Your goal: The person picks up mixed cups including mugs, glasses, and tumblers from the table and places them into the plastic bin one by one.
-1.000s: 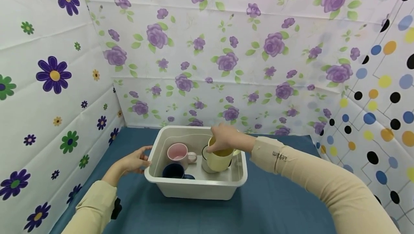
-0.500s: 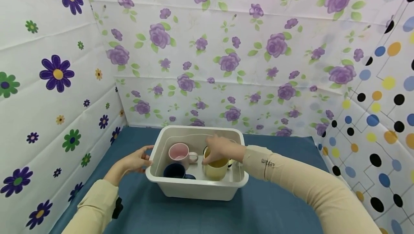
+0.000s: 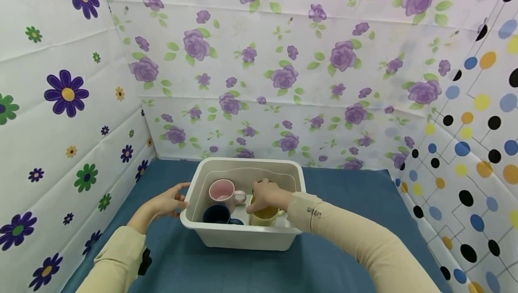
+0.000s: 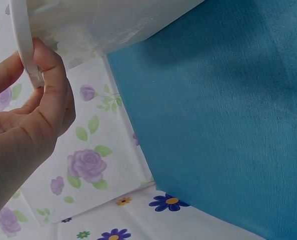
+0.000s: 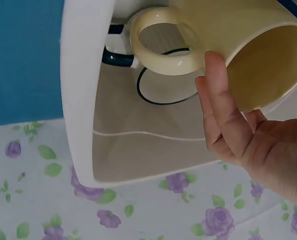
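A white plastic tub (image 3: 247, 237) holds several mugs. On its left rim, my left hand (image 3: 163, 202) pinches the edge between thumb and fingers, as the left wrist view shows. Inside the tub, my right hand (image 3: 270, 194) grips a pale yellow mug (image 3: 262, 218) by its rim; in the right wrist view the yellow mug (image 5: 223, 30) is tilted, its handle toward the tub's side. Behind it there is a white mug (image 5: 161, 87) with a dark rim and dark handle, mostly hidden in the head view. I cannot tell whether the yellow mug touches the tub's floor.
At the tub's left, a pink mug (image 3: 223, 191) stands behind a dark blue mug (image 3: 217, 214), both handles pointing right. The tub sits on a blue tabletop (image 3: 344, 248). Floral sheets (image 3: 283, 77) enclose the back and left; a dotted sheet (image 3: 465, 149) hangs on the right.
My right hand has lowered the yellow mug deeper into the tub and moved it slightly left and toward the front, away from the white mug. The left hand keeps its place on the rim.
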A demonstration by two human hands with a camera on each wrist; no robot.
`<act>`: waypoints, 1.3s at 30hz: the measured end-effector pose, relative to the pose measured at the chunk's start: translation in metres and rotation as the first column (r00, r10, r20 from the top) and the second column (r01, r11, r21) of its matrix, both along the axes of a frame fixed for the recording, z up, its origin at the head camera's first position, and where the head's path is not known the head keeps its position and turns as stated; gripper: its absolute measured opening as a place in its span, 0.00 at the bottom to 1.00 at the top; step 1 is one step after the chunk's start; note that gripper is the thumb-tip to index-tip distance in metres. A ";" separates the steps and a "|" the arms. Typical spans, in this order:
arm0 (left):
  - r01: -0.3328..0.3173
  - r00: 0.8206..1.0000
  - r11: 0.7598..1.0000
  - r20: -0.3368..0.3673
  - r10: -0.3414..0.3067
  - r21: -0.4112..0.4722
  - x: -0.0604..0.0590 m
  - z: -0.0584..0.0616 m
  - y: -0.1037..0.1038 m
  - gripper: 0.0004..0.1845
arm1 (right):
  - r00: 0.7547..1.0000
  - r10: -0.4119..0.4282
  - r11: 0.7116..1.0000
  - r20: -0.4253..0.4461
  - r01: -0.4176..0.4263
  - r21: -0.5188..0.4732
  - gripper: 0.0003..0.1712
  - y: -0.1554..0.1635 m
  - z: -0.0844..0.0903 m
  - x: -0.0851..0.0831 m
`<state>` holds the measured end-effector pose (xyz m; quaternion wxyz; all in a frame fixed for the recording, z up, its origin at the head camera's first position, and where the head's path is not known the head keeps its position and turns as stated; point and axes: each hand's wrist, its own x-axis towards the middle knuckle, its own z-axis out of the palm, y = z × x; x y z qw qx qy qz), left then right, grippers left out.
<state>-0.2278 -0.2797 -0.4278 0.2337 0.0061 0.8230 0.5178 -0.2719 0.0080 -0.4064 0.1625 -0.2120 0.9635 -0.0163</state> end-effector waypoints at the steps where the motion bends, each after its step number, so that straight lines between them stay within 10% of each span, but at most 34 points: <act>1: 0.001 1.000 1.000 -0.001 -0.001 -0.004 0.000 0.001 0.000 0.37 | 1.000 -0.006 1.000 -0.002 0.006 -0.013 0.32 -0.001 -0.002 -0.001; 39: -0.004 1.000 1.000 -0.003 0.004 -0.005 0.000 0.000 0.002 0.37 | 0.998 -0.062 0.995 -0.005 0.062 -0.081 0.39 0.004 -0.069 0.011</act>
